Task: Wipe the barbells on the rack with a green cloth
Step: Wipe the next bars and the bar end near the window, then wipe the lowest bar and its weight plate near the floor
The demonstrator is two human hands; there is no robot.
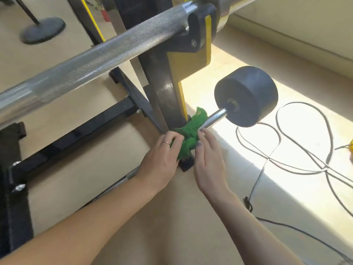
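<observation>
1. The crumpled green mesh cloth wraps the lower chrome barbell shaft beside its black round weight, low on the black-and-yellow steel rack.
2. The left hand grips the cloth; the right hand touches it with straight fingers.
3. Grey cables loop over the sunlit beige floor.

A gym: barbell resting on rack

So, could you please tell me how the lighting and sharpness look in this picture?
Head view: a sunlit patch of floor on the right is blown out around the cables; glare streaks the knurled bar; wide-angle bending curves straight lines; the green cloth and both hands look slightly soft.
</observation>
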